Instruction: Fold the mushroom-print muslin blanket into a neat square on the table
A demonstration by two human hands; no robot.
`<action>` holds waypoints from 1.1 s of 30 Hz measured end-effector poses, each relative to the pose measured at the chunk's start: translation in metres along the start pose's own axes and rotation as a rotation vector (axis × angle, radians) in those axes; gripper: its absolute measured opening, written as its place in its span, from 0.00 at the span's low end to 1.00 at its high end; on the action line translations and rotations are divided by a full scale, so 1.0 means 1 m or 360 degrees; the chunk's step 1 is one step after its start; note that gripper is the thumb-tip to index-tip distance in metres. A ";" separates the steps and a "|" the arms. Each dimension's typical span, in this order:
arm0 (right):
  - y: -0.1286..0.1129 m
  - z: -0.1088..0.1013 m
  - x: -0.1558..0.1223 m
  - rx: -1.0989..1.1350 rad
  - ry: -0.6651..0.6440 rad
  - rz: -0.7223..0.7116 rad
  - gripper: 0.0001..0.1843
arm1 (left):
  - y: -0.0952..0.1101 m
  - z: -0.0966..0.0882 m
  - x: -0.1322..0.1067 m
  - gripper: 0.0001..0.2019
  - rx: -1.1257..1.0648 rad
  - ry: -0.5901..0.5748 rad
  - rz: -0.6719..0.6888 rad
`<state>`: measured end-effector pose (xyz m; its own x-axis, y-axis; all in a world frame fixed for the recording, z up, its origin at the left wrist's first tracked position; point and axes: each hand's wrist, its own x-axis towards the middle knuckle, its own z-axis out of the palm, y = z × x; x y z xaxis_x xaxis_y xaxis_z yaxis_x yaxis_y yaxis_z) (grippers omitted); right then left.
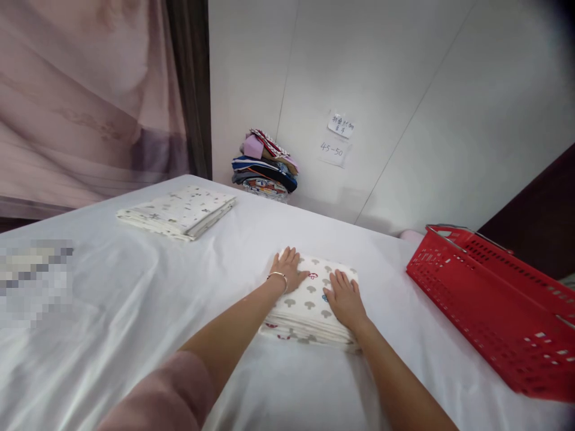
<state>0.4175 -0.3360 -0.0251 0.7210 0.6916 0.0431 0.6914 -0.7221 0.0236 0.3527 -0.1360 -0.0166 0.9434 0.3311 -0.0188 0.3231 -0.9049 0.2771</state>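
A folded white cloth [309, 305] with grey mushroom prints and a few red and blue marks lies in layers on the white-covered table [215, 275]. My left hand [290, 272] rests flat on its left side, fingers spread, a bracelet at the wrist. On the right side of the same cloth lies my right hand [345, 299], palm down with fingers stretched out. Neither hand grasps the fabric. Farther back on the left sits another folded white cloth [179, 209] with small dark prints, apart from both hands.
At right stands a red plastic basket [494, 311] with metal handles. Against the wall behind the table rises a pile of folded clothes [265, 164]. Paper notes [335, 149] hang on the wall. A pink curtain [90, 102] covers the left side. Something blurred out lies at the left edge.
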 end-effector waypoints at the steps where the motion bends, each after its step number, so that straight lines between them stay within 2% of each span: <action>1: 0.000 -0.001 0.000 0.0002 -0.0009 0.0000 0.30 | -0.002 0.004 0.001 0.38 0.0004 0.0012 0.0011; 4: 0.001 -0.010 0.007 0.0059 -0.0085 -0.0035 0.30 | -0.006 0.009 0.000 0.38 -0.0008 0.0045 0.0030; 7: 0.003 -0.016 0.023 0.0122 -0.0025 -0.0047 0.32 | -0.006 0.009 -0.001 0.38 -0.0063 0.0038 0.0035; 12: 0.006 -0.002 0.047 0.0080 -0.0028 0.0045 0.32 | -0.005 0.006 -0.001 0.37 -0.0148 0.0037 0.0031; 16: 0.008 0.007 0.049 0.0077 0.0005 0.0007 0.32 | -0.006 0.006 -0.002 0.38 -0.0159 0.0036 0.0032; 21: 0.004 -0.003 0.045 0.0097 -0.0052 0.0038 0.32 | -0.004 -0.002 -0.001 0.38 -0.0181 -0.0026 0.0032; 24: 0.002 -0.012 0.033 0.0131 -0.0119 0.0045 0.31 | -0.005 -0.011 -0.004 0.38 -0.0207 -0.0135 0.0026; 27: 0.005 -0.015 0.007 0.0215 -0.0166 0.0023 0.29 | -0.013 -0.013 -0.019 0.40 -0.0270 -0.0182 0.0050; 30: 0.012 -0.009 -0.028 0.0397 -0.0107 0.0039 0.28 | -0.022 -0.005 -0.051 0.39 -0.0422 -0.0126 0.0077; 33: 0.018 0.003 -0.057 0.0699 0.0011 0.0073 0.29 | -0.025 0.010 -0.087 0.35 -0.0650 0.0057 0.0025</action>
<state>0.3884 -0.3885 -0.0304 0.7519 0.6579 0.0411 0.6144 -0.6769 -0.4054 0.2637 -0.1449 -0.0313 0.9425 0.3337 0.0197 0.2458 -0.7317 0.6358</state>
